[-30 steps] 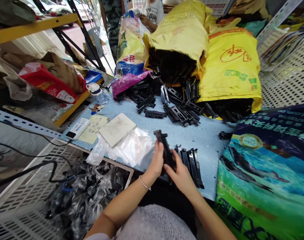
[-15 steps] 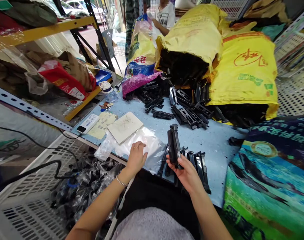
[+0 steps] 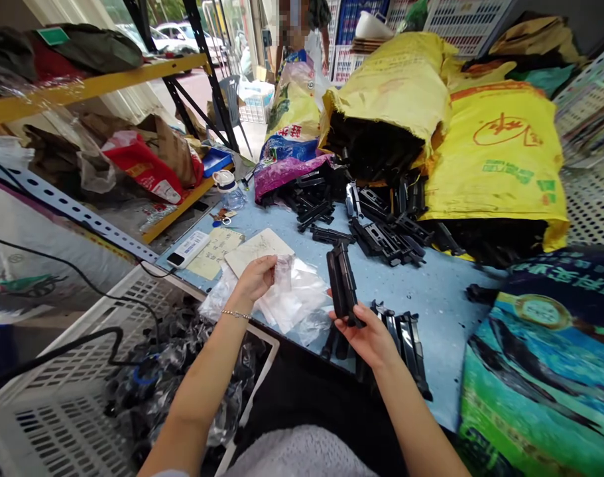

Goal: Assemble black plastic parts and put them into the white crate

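Between its thumb and fingers my left hand (image 3: 256,278) pinches a clear plastic bag (image 3: 284,273), lifted above a pile of clear bags (image 3: 302,301). My right hand (image 3: 366,331) is closed round the lower end of a black plastic part (image 3: 342,285), held upright over the blue table (image 3: 431,285). Several like black parts (image 3: 411,344) lie side by side beneath and to the right of that hand. Behind the clear bags is a pale square board (image 3: 254,248).
Yellow sacks (image 3: 381,86) spill a heap of black parts (image 3: 381,232) at the back. A white crate (image 3: 67,391) with bagged parts stands at lower left, a blue-green sack (image 3: 545,358) at right. A person (image 3: 311,16) stands behind; shelving (image 3: 93,76) is at left.
My left hand has risen from the bag pile, now with a clear bag between its fingers. My right hand still holds the black part. The view has shifted, showing more of the background.
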Demonstrator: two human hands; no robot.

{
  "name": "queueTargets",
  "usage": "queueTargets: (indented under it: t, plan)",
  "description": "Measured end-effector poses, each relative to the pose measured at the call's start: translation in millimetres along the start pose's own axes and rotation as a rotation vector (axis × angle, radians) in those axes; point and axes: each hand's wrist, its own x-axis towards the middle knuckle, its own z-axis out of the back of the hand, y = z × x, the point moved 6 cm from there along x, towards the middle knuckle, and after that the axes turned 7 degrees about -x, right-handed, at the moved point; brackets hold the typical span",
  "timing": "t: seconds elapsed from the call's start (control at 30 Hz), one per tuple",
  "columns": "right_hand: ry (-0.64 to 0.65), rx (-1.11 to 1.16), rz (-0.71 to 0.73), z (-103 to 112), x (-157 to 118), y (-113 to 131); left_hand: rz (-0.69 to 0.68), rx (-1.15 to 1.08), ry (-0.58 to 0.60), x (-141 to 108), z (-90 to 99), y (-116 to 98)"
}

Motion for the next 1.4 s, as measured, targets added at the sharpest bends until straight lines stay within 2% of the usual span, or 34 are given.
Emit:
queueTargets:
  t: [0.1,0.2,0.27,0.37,0.47,0.53,0.6,0.7,0.77,0.83,0.9,0.97,1.07,1.17,1.27,1.4]
  plan:
    - [0.095,0.035,-0.001,-17,5,1,-0.112,0.085,-0.038,-15,-20.1,-6]
    - [0.181,0.033,-0.003,-28,0,3,-0.295,0.451,-0.011,-35,-49.0,-15]
    - [0.176,0.013,0.006,-27,-10,8,-0.388,0.726,-0.007,-45,-62.8,-19]
    - [0.15,0.024,0.05,-20,-36,20,-0.433,0.961,-0.024,-51,-69.0,-24]
    - [0.217,0.084,0.022,-21,-61,21,-0.407,1.047,-0.035,-49,-71.5,-21]
    - [0.247,0.108,-0.051,-24,-67,11,-0.394,1.015,-0.015,-53,-78.7,-15]
    - [0.208,0.124,-0.095,-23,-61,0,-0.361,0.889,0.07,-60,-90.2,-4]
    - [0.097,0.172,-0.043,-12,-43,-6,-0.256,0.612,0.234,-73,-102.4,17]
    - [0.072,0.18,0.016,-5,-35,-2,-0.146,0.379,0.271,-77,-99.0,29]
    - [0.1,0.153,0.035,0,-33,4,-0.049,0.164,0.23,-77,-88.0,36]
    - [0.134,0.124,0.025,3,-35,8,-0.087,0.124,0.176,-76,-76.4,32]
    - [0.135,0.111,0.02,7,-39,11,-0.279,0.355,0.206,-77,-74.1,20]
    - [0.114,0.084,0.048,12,-43,15,-0.592,0.932,0.288,-82,-83.9,10]
    - [0.073,0.029,0.072,19,-44,17,-0.715,1.293,0.378,-81,-93.6,13]
    - [-0.026,0.009,0.1,32,-42,21,-0.742,1.386,0.51,-80,-103.5,16]
    - [-0.073,-0.084,0.126,38,-50,28,-0.733,1.315,0.428,-74,-111.3,12]
